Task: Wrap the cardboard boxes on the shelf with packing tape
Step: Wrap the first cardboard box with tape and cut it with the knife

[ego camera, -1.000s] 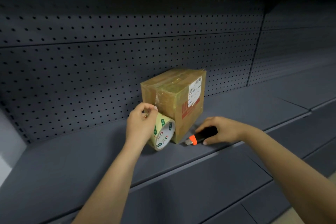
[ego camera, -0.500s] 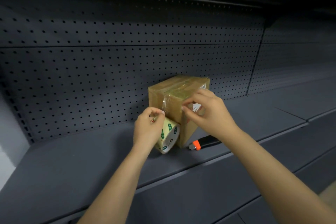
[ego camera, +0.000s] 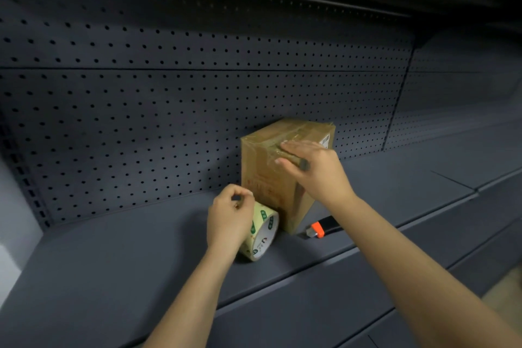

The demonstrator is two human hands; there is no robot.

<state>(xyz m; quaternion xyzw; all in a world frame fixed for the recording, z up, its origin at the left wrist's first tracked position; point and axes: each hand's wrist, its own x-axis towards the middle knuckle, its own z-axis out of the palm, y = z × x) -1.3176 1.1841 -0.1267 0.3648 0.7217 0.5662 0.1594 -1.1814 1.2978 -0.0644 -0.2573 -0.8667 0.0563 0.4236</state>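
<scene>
A brown cardboard box [ego camera: 264, 175] with clear tape over its top stands on the dark grey shelf [ego camera: 141, 248] against the pegboard back. My right hand [ego camera: 313, 169] lies flat on the box's top front edge, fingers straight, pressing the tape down. A roll of packing tape [ego camera: 264, 232] with green marks stands on edge just left of the box. My left hand [ego camera: 228, 219] grips the top of the roll, fingers curled. A black and orange utility knife [ego camera: 320, 229] lies on the shelf at the box's right front corner.
The perforated back panel [ego camera: 169, 121] rises right behind the box. Bare shelf runs to the left and to the right [ego camera: 409, 178]. A lower shelf edge [ego camera: 310, 305] juts out below my forearms.
My right hand left the knife on the shelf, rose to the box and now lies flat on its top edge. My left hand has stayed on the tape roll.
</scene>
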